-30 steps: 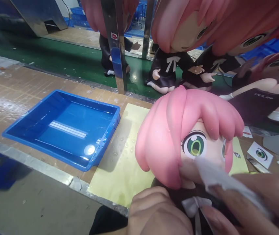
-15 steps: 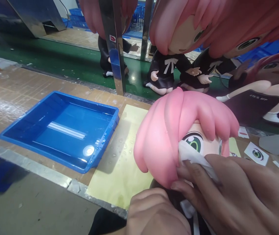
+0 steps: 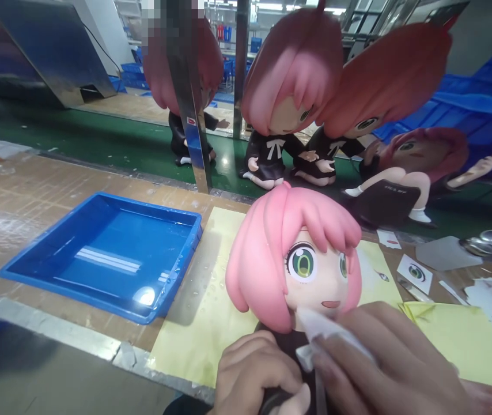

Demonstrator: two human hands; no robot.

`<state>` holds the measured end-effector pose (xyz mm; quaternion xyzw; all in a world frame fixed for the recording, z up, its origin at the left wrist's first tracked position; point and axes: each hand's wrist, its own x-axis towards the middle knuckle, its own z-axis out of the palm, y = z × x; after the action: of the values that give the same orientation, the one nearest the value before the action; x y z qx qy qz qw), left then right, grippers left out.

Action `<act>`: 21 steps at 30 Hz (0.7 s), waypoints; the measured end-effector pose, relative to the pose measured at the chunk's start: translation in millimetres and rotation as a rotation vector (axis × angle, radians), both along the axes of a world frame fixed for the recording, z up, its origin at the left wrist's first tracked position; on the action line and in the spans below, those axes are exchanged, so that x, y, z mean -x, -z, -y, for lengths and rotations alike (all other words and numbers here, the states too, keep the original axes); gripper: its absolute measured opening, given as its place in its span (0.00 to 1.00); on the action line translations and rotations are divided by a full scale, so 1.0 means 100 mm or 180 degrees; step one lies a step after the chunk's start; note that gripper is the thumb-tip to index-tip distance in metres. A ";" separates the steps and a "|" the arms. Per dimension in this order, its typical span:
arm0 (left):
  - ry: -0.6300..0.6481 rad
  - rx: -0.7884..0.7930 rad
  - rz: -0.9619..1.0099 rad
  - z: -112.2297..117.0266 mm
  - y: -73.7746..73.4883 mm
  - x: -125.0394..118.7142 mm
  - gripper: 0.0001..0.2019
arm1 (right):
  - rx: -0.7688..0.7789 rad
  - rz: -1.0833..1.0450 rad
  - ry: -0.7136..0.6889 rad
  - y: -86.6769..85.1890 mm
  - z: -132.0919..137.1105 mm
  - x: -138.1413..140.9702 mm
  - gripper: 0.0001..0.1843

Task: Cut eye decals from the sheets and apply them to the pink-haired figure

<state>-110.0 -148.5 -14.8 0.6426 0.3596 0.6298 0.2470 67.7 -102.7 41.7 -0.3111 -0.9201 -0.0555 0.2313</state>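
Note:
A pink-haired doll figure [image 3: 291,256] with green eyes and a dark dress stands on a yellow mat [image 3: 211,305] in front of me. My left hand [image 3: 257,374] is closed round the doll's dark body from the left. My right hand [image 3: 384,363] pinches a white wipe [image 3: 319,325] held just below the doll's chin. The doll's face is uncovered and turned toward me.
A blue tray [image 3: 99,253] holding water sits left of the mat on the wooden bench. Behind, on a green belt [image 3: 99,144], stand several similar dolls [image 3: 289,104]. Eye decal sheets [image 3: 414,274] and paper scraps lie at the right, near a metal post [image 3: 192,115].
My right hand with the wipe has dropped from the doll's eye to below its chin. The view has pulled back, so the whole face now shows.

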 end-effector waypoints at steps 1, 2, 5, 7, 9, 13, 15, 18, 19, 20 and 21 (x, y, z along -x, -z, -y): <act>0.0059 0.0007 -0.0009 0.01 0.01 0.00 0.02 | -0.0123 -0.0070 0.0132 0.01 -0.03 0.02 0.06; 0.0121 0.0033 -0.0024 0.03 0.02 0.01 0.02 | -0.0335 -0.0092 0.0326 0.02 -0.07 0.06 0.10; 0.0103 0.0049 0.0075 0.05 0.07 0.04 0.06 | -0.0918 0.0034 0.0932 0.09 -0.18 0.19 0.19; 0.0179 -0.0070 0.0121 0.04 0.14 0.05 0.07 | -0.1028 0.0131 0.1135 0.13 -0.19 0.26 0.20; 0.0164 -0.0229 0.0252 0.02 0.21 0.03 0.08 | -0.1011 0.0140 0.1207 0.13 -0.13 0.28 0.19; -0.0080 0.0001 0.0543 0.02 0.23 -0.05 0.08 | -0.0603 -0.0081 0.1041 -0.06 0.03 0.18 0.14; -0.0356 0.0346 0.0711 0.03 0.13 -0.04 0.08 | -0.0434 -0.0376 0.0929 -0.24 0.06 0.03 0.16; -0.0477 0.0971 0.0949 -0.03 -0.09 0.16 0.10 | -0.0680 -0.1025 0.1674 -0.43 0.01 -0.33 0.21; -0.0441 0.1147 0.1008 -0.08 -0.17 0.26 0.11 | -0.0706 -0.1168 0.2189 -0.43 -0.02 -0.46 0.22; -0.0389 0.1264 0.1056 -0.13 -0.24 0.37 0.12 | -0.0450 -0.1253 0.2602 -0.40 -0.07 -0.58 0.23; -0.0363 0.1292 0.1093 -0.19 -0.31 0.48 0.15 | -0.0211 -0.1215 0.2757 -0.32 -0.12 -0.67 0.24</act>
<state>-158.0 -129.6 16.2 0.4425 0.4670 0.6575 0.3923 134.4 -91.1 73.8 -0.6633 -0.6445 -0.1181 0.3617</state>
